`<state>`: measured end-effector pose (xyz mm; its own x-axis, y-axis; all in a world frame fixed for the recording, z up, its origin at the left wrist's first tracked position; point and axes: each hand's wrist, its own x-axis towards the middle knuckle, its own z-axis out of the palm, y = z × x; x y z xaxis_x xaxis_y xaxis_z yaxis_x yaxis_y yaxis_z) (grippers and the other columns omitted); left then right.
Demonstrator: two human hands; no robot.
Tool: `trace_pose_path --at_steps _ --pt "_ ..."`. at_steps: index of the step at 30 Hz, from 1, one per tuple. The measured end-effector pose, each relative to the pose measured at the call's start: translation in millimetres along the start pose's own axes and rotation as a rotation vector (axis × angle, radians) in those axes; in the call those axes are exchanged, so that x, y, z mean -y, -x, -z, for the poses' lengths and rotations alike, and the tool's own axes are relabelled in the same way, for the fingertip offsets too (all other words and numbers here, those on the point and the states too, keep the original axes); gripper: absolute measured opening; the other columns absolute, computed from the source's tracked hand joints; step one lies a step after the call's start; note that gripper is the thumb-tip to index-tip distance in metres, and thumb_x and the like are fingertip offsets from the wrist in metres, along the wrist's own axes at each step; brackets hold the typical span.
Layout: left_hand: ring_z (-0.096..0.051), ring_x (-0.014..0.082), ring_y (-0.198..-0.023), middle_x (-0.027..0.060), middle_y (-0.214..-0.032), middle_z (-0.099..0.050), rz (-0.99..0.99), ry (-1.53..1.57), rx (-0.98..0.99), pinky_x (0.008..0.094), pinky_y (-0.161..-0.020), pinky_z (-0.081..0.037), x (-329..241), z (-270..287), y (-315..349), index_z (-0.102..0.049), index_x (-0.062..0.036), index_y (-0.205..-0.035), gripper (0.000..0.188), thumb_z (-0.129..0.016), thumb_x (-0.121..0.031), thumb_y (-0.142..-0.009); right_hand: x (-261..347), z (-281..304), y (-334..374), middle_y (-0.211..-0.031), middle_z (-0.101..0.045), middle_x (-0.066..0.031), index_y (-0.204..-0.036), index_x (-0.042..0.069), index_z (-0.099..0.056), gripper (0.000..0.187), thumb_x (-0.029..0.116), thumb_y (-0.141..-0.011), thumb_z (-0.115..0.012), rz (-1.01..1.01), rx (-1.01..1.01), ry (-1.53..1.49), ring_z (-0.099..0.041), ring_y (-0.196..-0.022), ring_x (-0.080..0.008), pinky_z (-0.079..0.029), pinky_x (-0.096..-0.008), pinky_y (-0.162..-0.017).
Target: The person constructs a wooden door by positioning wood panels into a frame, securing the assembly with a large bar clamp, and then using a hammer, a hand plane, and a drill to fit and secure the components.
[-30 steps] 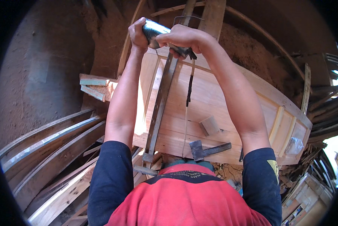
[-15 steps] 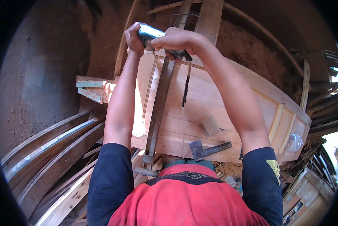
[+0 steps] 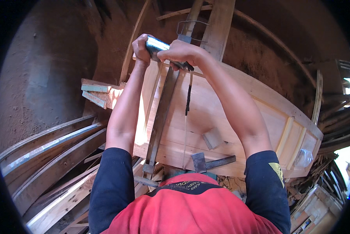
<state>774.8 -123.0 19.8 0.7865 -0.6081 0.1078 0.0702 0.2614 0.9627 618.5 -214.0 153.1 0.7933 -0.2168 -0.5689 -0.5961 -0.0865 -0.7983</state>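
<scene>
A shiny, metal-bodied corded power tool (image 3: pixel 157 44) is held over the far edge of a pale wooden panelled door (image 3: pixel 237 117). My left hand (image 3: pixel 142 50) is closed round its left end. My right hand (image 3: pixel 184 52) wraps its right end, where a dark cord (image 3: pixel 188 101) hangs down across the door. My fingers hide the tool's underside, so its exact kind cannot be made out. A long bar clamp (image 3: pixel 161 117) crosses the door below my hands. Nearer to me, a hammer (image 3: pixel 206 162) and a small wooden block (image 3: pixel 212 139) lie on the door.
Curved boards (image 3: pixel 54 156) and long planks lean at the left, beside a dark wall (image 3: pixel 54 70). A clear plastic bag (image 3: pixel 303 156) lies at the door's right end. Stacked timber (image 3: pixel 336 121) stands at the far right. An upright plank (image 3: pixel 217 31) rises beyond the door.
The whole view has shifted slightly, so the door and both hands sit a little lower in the picture. My grip on the power tool is the same.
</scene>
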Motion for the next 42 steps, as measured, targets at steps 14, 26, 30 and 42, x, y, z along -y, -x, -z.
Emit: trace_pose_path --at_steps 14,26,30,42 --pt "-0.055 0.0127 -0.061 0.0020 -0.068 -0.060 -0.131 0.111 0.012 0.0296 -0.060 -0.044 -67 14 -33 -0.066 -0.0013 -0.075 0.038 -0.057 -0.036 -0.088 58 -10 22 -0.071 -0.064 -0.0077 -0.094 0.001 -0.069 0.043 0.037 -0.070 -0.070 0.088 -0.072 0.103 -0.066 -0.057 -0.0152 -0.052 -0.0263 -0.050" --pt "-0.055 0.0137 -0.065 0.0026 -0.071 -0.060 -0.078 0.114 -0.012 0.0293 -0.064 -0.045 -59 8 -24 -0.067 -0.0005 -0.078 0.038 -0.058 -0.037 -0.085 50 -11 13 -0.069 -0.064 -0.0075 -0.092 0.002 -0.068 0.040 0.038 -0.074 -0.066 0.061 -0.069 0.142 -0.063 -0.056 -0.0131 -0.052 -0.0266 -0.051" --pt "-0.056 0.0138 -0.068 0.0030 -0.073 -0.061 -0.043 0.149 0.011 0.0293 -0.066 -0.044 -53 13 -31 -0.066 -0.0003 -0.080 0.038 -0.057 -0.036 -0.086 57 -11 14 -0.067 -0.062 -0.0063 -0.089 0.003 -0.067 0.037 0.036 -0.074 -0.066 0.018 -0.038 0.118 -0.062 -0.056 -0.0123 -0.052 -0.0268 -0.051" --pt "-0.055 0.0140 -0.068 0.0039 -0.073 -0.060 -0.062 0.121 0.052 0.0293 -0.065 -0.044 -27 21 -33 -0.064 -0.0009 -0.078 0.040 -0.052 -0.038 -0.087 43 -7 -7 -0.066 -0.062 -0.0072 -0.084 0.004 -0.067 0.033 0.034 -0.072 -0.066 -0.020 0.008 0.108 -0.062 -0.053 -0.0145 -0.049 -0.0277 -0.049"
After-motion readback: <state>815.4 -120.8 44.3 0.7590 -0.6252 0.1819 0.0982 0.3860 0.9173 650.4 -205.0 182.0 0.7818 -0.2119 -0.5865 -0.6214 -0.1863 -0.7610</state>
